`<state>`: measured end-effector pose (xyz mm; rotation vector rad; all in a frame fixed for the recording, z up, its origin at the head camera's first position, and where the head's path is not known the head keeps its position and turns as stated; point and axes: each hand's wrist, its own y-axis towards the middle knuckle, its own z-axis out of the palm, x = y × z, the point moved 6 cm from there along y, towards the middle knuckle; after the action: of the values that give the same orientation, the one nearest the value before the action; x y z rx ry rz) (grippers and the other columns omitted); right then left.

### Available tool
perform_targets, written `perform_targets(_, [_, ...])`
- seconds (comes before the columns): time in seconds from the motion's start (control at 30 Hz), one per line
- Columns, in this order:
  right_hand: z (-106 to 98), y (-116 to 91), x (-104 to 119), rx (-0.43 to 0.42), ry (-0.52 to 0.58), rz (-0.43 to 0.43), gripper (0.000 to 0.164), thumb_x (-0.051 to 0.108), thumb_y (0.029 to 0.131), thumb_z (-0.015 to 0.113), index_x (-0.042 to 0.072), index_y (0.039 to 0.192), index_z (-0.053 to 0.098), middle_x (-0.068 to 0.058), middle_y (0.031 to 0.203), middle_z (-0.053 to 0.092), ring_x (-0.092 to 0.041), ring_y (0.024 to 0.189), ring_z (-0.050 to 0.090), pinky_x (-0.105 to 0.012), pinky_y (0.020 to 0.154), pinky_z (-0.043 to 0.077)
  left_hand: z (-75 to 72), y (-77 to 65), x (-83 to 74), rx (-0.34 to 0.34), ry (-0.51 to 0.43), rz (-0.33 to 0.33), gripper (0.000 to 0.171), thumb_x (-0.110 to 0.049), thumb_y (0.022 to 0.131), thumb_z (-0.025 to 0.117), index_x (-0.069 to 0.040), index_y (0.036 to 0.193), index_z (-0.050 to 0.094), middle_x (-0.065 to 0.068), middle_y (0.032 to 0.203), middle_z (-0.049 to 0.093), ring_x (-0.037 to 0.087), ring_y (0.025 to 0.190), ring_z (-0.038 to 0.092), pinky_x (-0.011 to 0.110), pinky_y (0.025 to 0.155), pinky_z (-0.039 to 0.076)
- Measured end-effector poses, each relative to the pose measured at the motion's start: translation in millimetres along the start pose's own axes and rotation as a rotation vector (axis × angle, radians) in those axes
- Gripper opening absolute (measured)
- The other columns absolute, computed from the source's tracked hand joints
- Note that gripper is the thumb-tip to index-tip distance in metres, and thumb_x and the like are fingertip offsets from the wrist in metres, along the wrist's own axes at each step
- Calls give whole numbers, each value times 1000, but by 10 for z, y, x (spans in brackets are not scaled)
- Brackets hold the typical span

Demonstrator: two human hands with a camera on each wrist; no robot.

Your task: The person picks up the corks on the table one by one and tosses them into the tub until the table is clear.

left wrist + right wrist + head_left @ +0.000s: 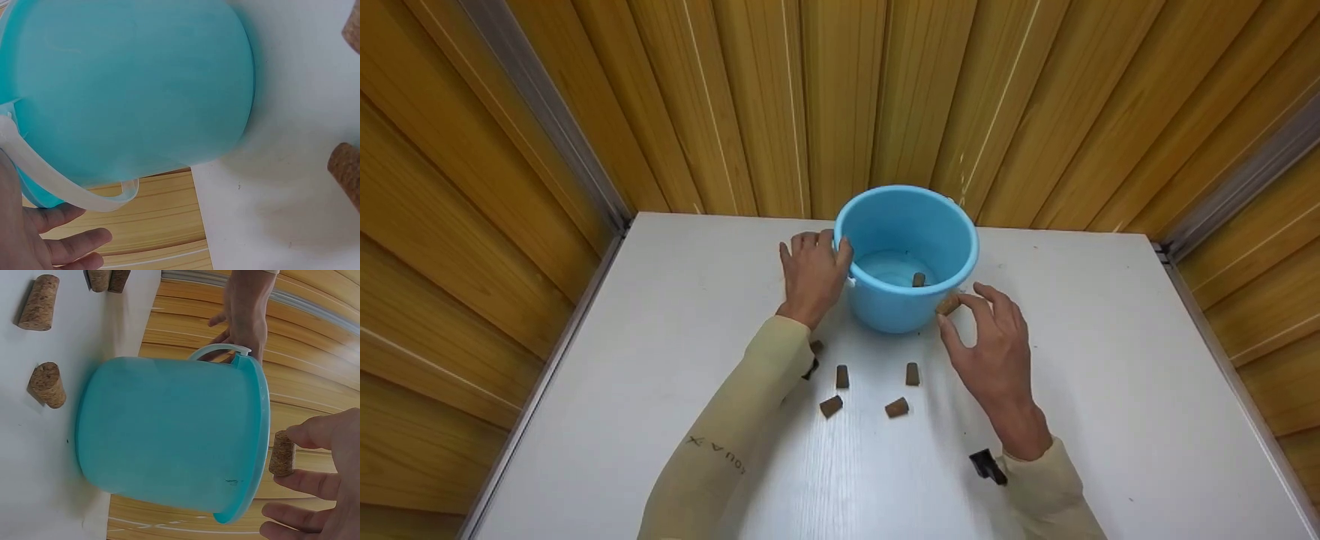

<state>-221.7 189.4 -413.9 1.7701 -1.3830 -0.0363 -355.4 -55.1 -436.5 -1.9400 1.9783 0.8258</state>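
A light-blue bucket (pixel 889 311) with a white handle (pixel 62 188) stands upright on the white table. At its left rim my left hand (pixel 814 274) holds on, the thumb at the edge and the other fingers spread outside, near the handle. Thumb and fingers of my right hand (pixel 996 349) pinch a cork stopper (pixel 282 453) by its two ends. That stopper is just outside the bucket's right rim, apart from it in the right wrist view. Inside the bucket, one cork stopper (pixel 919 280) shows near the bottom; the near wall hides part of the interior.
Several more cork stoppers lie on the table (pixel 1110 390) in front of the bucket, including one (pixel 912 374) on the right and another (pixel 842 376) on the left. One (pixel 817 346) is partly covered by the left sleeve. Wood-patterned panels (pixel 840 105) enclose the back and sides.
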Motion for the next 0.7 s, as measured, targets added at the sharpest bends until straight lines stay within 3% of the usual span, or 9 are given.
perform_targets(0.43, [56,262,60,-45,27,-82,38,13,89,86,-7,118,71,-29,133,61,-49,124,57,-65,105,43,6,4,-3,-9,29,11,60,-48,110,39,-6,146,61,17,147,60,37,144,43,70,122,18])
perform_targets(0.7, [161,375,-19,-3,12,-40,36,16,91,86,-6,116,72,-30,133,61,-50,127,55,-66,108,41,26,-2,-4,5,25,-2,62,-50,110,38,-6,148,60,17,148,59,37,145,42,70,122,17])
